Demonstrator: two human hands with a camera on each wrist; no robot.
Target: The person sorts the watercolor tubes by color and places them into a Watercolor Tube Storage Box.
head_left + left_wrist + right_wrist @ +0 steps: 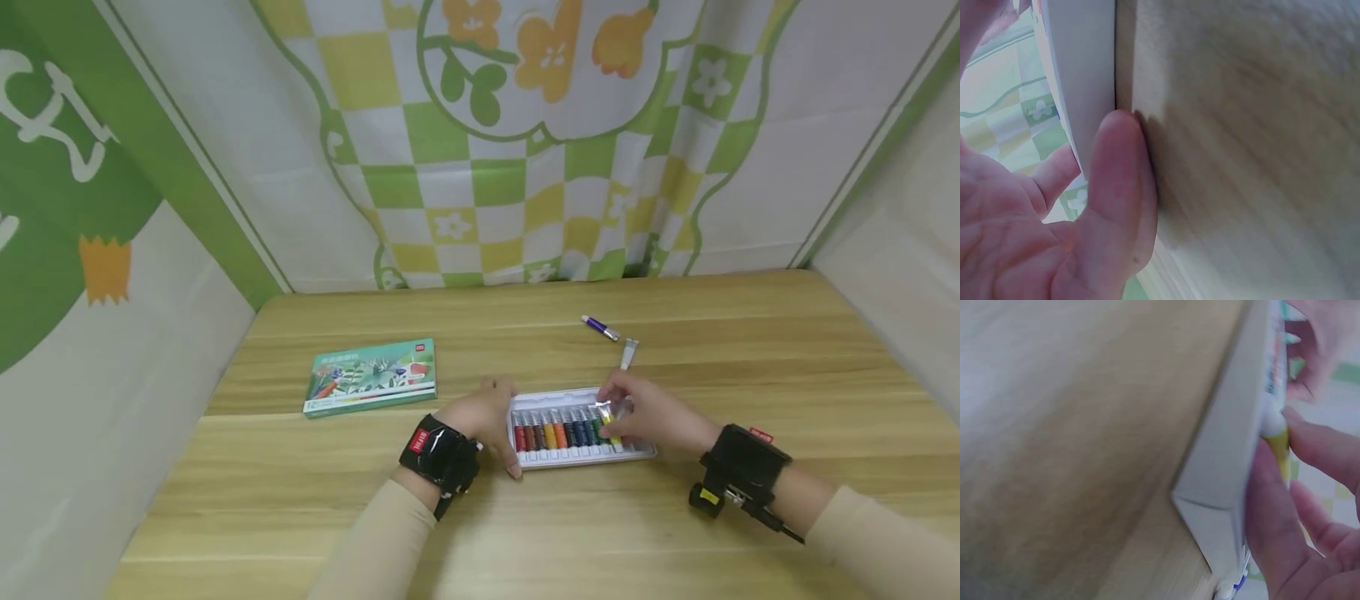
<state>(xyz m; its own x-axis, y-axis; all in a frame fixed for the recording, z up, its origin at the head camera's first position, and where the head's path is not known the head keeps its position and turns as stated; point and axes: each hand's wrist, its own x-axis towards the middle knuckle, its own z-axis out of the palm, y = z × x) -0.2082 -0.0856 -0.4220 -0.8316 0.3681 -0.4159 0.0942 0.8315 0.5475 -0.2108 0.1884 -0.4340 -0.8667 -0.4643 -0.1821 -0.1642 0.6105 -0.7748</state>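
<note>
A green, yellow and white checked curtain fills the upper middle of the frame, above a pale wood-grain worktop spanning the lower part.

Two forearms in beige sleeves rise from the bottom edge, a black strap round the left wrist and another round the right. The left hand, just below centre, holds the left end of a white tray, its grip spanning that end: thumb extended along the near corner, fingers at the far corner. The right hand comes in from the lower right with bent fingers, its grip pinching a yellow tube between thumb and fingertip at the right end of the tray.

The shallow white tray lies slightly right of centre. A teal illustrated box lies flat at centre left.

Inside the tray, a row of paint tubes runs from red and brown through orange to dark blue and green, white caps toward the bottom of the frame. The yellow one is at the row's right end, with a white cap and a crimped silver end.

Smallest are a silvery tube just beyond the right hand and a purple tube above it.
</note>
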